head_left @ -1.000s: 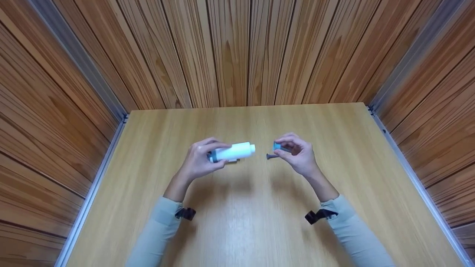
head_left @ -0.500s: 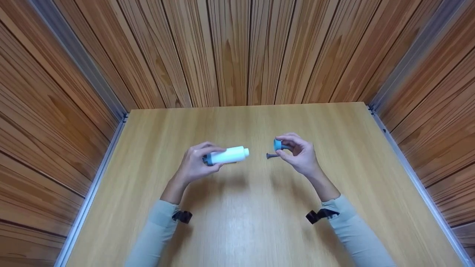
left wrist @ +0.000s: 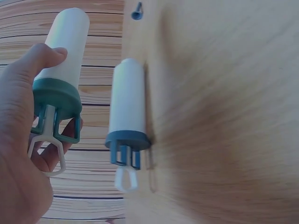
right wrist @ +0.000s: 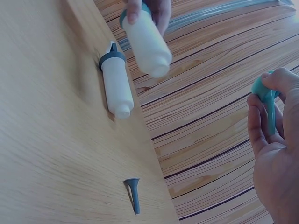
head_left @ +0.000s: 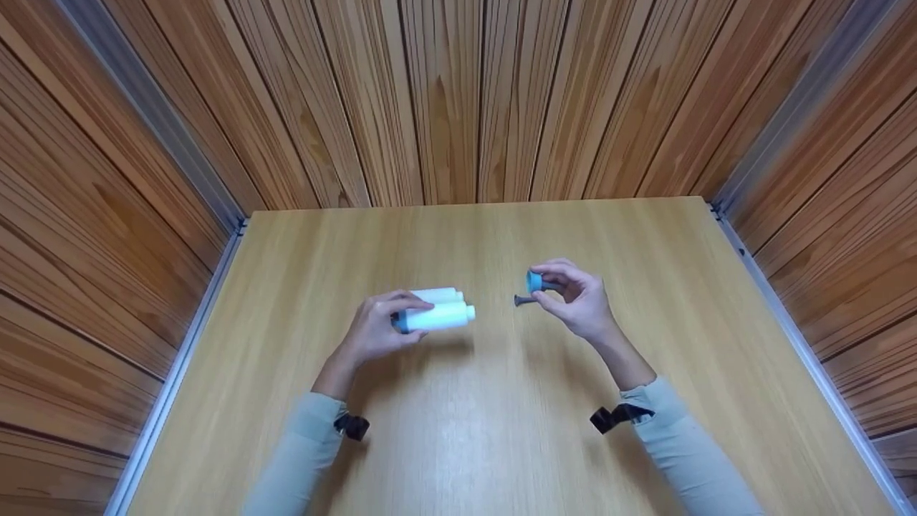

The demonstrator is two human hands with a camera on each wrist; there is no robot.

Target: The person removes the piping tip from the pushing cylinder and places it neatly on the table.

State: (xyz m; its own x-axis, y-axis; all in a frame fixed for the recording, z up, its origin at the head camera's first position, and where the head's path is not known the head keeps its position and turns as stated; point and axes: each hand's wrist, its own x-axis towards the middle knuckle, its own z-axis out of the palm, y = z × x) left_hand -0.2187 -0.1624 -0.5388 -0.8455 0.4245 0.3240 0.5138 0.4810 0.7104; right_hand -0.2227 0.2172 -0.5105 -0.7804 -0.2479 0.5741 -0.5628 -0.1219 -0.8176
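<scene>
My left hand [head_left: 376, 322] grips a white-barrelled syringe [head_left: 438, 317] with a green collar, thumb on the barrel in the left wrist view. Its white ring handle [left wrist: 60, 161] points back and its narrow tip points right, above the table. Just behind it, a second white syringe [head_left: 448, 294] with a dark blue collar [left wrist: 128, 138] lies on the table. My right hand [head_left: 579, 301] pinches a turquoise funnel-shaped nozzle [head_left: 534, 281] between thumb and fingers, wide end facing the held syringe, apart from it. Below lies a dark blue nozzle [right wrist: 134, 193] of similar shape.
The wooden table [head_left: 458, 444] spreads around both hands. Slatted wooden walls [head_left: 458, 107] rise at the back and both sides, with metal rails [head_left: 175, 387] along the side edges.
My left hand has drawn the held syringe left and nearer the person, uncovering the syringe lying behind it. My right hand stays almost in place, its nozzle turned slightly so the wide opening shows.
</scene>
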